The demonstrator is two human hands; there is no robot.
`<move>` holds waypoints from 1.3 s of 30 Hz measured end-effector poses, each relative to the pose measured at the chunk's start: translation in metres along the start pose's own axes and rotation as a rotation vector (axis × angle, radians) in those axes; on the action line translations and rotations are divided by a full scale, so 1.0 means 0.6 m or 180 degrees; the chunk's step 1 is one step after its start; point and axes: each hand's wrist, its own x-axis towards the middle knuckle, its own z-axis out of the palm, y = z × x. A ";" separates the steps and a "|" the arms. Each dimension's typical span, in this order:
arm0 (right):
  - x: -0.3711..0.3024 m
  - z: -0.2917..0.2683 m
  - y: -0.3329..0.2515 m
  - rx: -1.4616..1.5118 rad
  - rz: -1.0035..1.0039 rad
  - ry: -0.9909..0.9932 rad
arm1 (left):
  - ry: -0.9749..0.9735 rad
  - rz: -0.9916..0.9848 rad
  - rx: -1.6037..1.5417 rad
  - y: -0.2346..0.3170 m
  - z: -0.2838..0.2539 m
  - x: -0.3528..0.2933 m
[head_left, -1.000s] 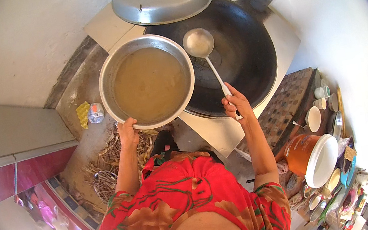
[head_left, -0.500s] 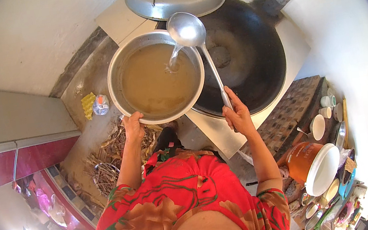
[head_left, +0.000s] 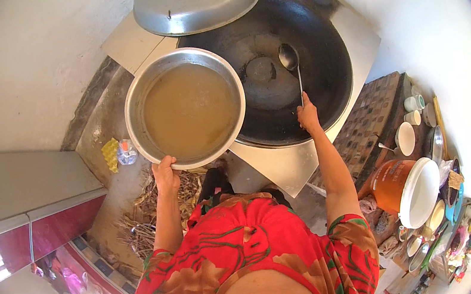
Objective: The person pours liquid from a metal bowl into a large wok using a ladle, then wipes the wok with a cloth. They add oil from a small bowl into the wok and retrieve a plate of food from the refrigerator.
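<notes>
My left hand grips the near rim of a wide metal basin. Cloudy yellow-brown liquid fills much of it, and its right side overlaps the edge of a big dark wok set into the stove. Closed round the handle of a metal ladle, my right hand is over the wok's near right side. The ladle's bowl is down inside the wok, right of its centre. A little liquid seems to lie at the wok's bottom.
A large domed metal lid rests at the wok's far side. Pale tiles border the stove. Dry stalks lie on the floor at left. To the right stand an orange bucket, bowls and other kitchenware.
The ladle, pouring into the basin half a second ago, has moved right and down into the wok. The stream is gone. The basin stays in my left hand.
</notes>
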 end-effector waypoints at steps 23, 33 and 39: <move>-0.159 -0.043 -0.092 0.3743 0.0269 -0.2064 | -0.0101 0.0052 0.0350 -0.007 -0.015 0.011; -0.236 -0.060 -0.150 0.2497 -0.0579 -0.1847 | -0.0070 0.0030 -0.0084 -0.004 -0.005 0.002; -0.239 -0.022 -0.143 0.1918 -0.1017 -0.1488 | -0.0008 -0.0013 -0.0079 -0.002 0.002 0.002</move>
